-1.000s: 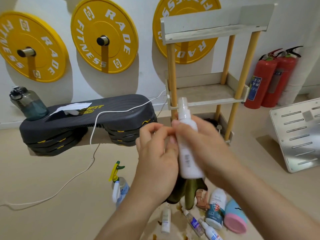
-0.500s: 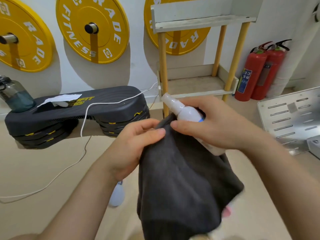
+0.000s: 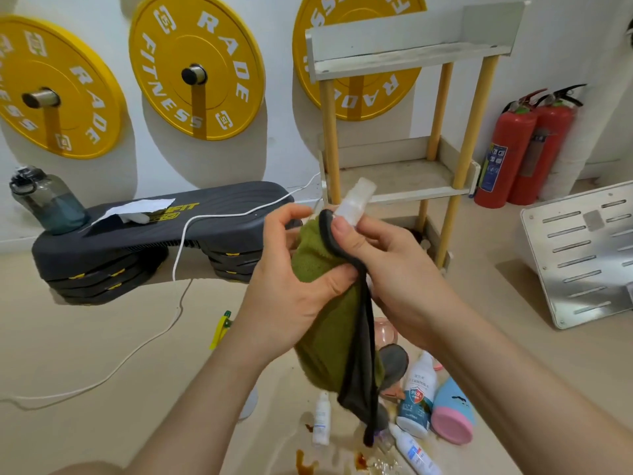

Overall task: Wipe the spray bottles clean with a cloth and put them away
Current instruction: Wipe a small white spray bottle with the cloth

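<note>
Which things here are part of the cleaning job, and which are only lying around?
Job: spray bottle, cloth, bottles on floor, shelf rack.
Lying about: water jug, step platform, fire extinguishers, weight plates.

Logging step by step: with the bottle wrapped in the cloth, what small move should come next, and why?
Probably slide the left hand along the cloth down the bottle. The cloth wraps its body, only the cap shows, and the right hand holds its neck, so wiping looks unfinished.
</note>
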Demonstrator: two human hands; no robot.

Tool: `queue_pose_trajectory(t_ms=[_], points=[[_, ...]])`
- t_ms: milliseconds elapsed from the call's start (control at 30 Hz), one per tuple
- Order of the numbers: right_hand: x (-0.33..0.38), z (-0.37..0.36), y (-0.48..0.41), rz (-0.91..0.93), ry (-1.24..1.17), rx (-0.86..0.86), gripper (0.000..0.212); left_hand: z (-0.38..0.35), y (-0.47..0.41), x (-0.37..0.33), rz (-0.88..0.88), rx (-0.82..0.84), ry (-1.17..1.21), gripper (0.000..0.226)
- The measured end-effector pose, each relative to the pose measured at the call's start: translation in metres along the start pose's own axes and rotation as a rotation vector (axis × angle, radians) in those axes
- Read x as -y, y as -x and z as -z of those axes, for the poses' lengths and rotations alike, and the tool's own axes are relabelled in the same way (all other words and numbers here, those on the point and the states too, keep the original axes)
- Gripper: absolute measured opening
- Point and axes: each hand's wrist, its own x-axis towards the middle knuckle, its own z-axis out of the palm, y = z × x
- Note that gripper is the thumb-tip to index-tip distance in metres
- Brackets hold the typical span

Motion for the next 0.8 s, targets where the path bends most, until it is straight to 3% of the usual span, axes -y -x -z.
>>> queue_pose_trajectory(t_ms=[100, 167, 267, 333, 433, 500, 600, 633, 700, 800], points=[[0.001, -0.001, 0.001, -0.063, -0.019, 0.064, 0.032, 0.004, -0.001, 0.002, -0.071, -0.112, -0.214, 0.052], [0.003, 0.003, 0.001, -0.059, 0.095, 0.115, 0.031, 0.007, -0.003, 0.004, -0.086, -0.17, -0.228, 0.042], [-0.002, 0.002, 0.001, -0.091, 0.409, 0.209, 0.055, 0.006, -0.002, 0.008, -0.13, -0.233, -0.295, 0.03], [-0.013, -0.008, 0.005, -0.118, 0.464, 0.158, 0.059, 0.002, -0.001, 0.01, -0.141, -0.283, -0.309, 0.036], [-0.024, -0.021, 0.006, -0.031, 0.332, -0.025, 0.038, -0.005, -0.001, 0.011, -0.091, -0.331, -0.206, 0.037], [-0.022, -0.02, 0.003, -0.016, 0.291, -0.098, 0.035, -0.007, -0.001, 0.009, -0.02, -0.295, -0.037, 0.033], [-0.018, -0.014, -0.002, -0.04, 0.161, -0.157, 0.029, -0.006, 0.0, 0.006, 0.127, -0.091, 0.32, 0.02], [-0.017, -0.013, -0.002, -0.047, 0.116, -0.17, 0.025, -0.006, 0.001, 0.006, 0.152, -0.018, 0.394, 0.025], [-0.016, -0.013, -0.002, -0.052, 0.042, -0.185, 0.021, -0.007, 0.002, 0.009, 0.13, 0.061, 0.35, 0.032], [-0.014, -0.008, -0.004, -0.043, 0.118, -0.186, 0.027, -0.01, 0.004, 0.014, 0.0, -0.02, 0.036, 0.036]])
